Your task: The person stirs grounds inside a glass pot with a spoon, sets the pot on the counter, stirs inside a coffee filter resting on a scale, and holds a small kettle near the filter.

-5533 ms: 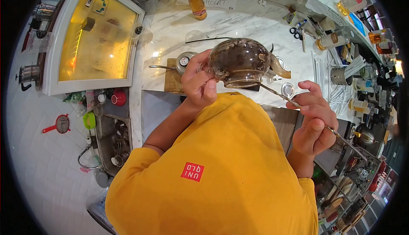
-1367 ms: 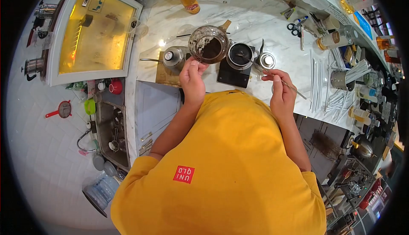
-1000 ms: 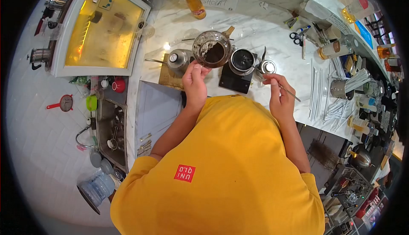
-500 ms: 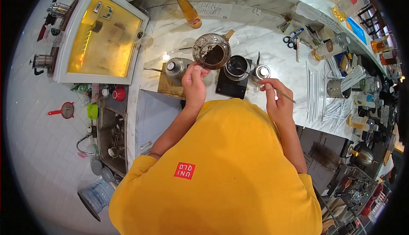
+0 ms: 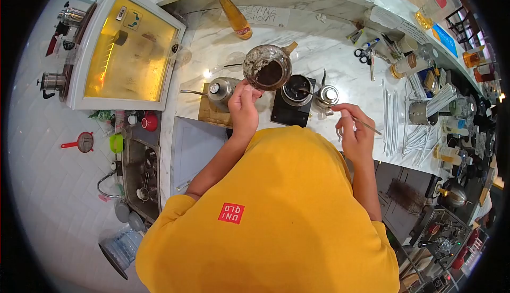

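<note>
My left hand (image 5: 245, 113) is closed on a round glass coffee pot (image 5: 252, 70) with a wooden handle. The pot is tipped, and dark coffee grounds (image 5: 269, 73) cling inside it. A long-handled spoon (image 5: 371, 126) is pinched in my right hand (image 5: 357, 136). Its far end reaches into a metal-rimmed cup (image 5: 296, 102) that contains something dark. That cup sits on a black scale (image 5: 289, 117), just right of the glass pot. Beside the cup, partly under the spoon, stands a small steel kettle (image 5: 327, 96) with a thin spout.
A larger steel kettle (image 5: 223, 92) stands on a wooden board (image 5: 208, 114) to the left. An amber bottle (image 5: 234, 14) is farther back. White straws (image 5: 390, 118), scissors (image 5: 363, 55) and a metal straw holder (image 5: 421, 111) lie rightward. A lit glass-door cabinet (image 5: 130, 46) borders the counter's left.
My right hand has shifted slightly right and toward my body with the spoon. The spoon's end stays at the cup, which looks darker and fuller inside. My left hand keeps hold of the pot.
</note>
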### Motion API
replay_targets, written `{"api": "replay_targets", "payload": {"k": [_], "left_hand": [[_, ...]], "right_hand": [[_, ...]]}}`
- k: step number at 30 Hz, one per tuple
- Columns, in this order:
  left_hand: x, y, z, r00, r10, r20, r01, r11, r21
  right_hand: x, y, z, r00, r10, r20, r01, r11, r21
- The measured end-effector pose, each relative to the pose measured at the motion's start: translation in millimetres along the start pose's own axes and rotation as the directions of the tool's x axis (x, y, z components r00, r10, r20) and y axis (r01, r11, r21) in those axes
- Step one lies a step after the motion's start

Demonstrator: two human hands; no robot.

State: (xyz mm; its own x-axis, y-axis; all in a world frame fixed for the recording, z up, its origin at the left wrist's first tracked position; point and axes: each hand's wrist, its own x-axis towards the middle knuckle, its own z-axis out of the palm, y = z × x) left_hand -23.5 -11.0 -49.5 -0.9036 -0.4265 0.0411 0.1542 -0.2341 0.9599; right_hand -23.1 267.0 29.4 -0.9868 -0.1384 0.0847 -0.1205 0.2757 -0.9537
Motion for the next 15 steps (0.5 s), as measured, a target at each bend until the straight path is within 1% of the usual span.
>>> {"api": "replay_targets", "payload": {"k": [2, 5, 6, 9, 10, 13, 15], "left_hand": [[1, 1, -2, 1.0, -0.01, -0.008, 0.01, 1.0, -0.001], [4, 4, -3, 0.998, -0.054, -0.024, 0.053, 0.999, -0.009], [4, 4, -4, 0.997, -0.072, -0.03, 0.072, 0.997, -0.013], [7, 1, -4, 1.0, -0.022, -0.003, 0.022, 0.999, -0.028], [8, 0, -4, 1.0, -0.03, -0.002, 0.03, 0.999, -0.025], [8, 0, -5, 0.998, -0.065, -0.015, 0.064, 0.998, -0.019], [7, 2, -2, 0.995, -0.098, -0.031, 0.097, 0.995, -0.03]], "right_hand": [[0, 3, -2, 0.995, -0.039, -0.093, 0.047, 0.996, 0.082], [3, -1, -12, 0.99, -0.029, -0.134, 0.043, 0.994, 0.097], [6, -1, -9, 0.986, -0.005, -0.165, 0.03, 0.988, 0.15], [12, 24, -2, 0.976, 0.076, -0.205, -0.008, 0.95, 0.312], [13, 31, -2, 0.979, 0.087, -0.185, -0.028, 0.954, 0.3], [15, 40, 5, 0.949, 0.249, -0.193, -0.131, 0.869, 0.478], [17, 47, 8, 0.941, 0.267, -0.206, -0.139, 0.865, 0.482]]}}
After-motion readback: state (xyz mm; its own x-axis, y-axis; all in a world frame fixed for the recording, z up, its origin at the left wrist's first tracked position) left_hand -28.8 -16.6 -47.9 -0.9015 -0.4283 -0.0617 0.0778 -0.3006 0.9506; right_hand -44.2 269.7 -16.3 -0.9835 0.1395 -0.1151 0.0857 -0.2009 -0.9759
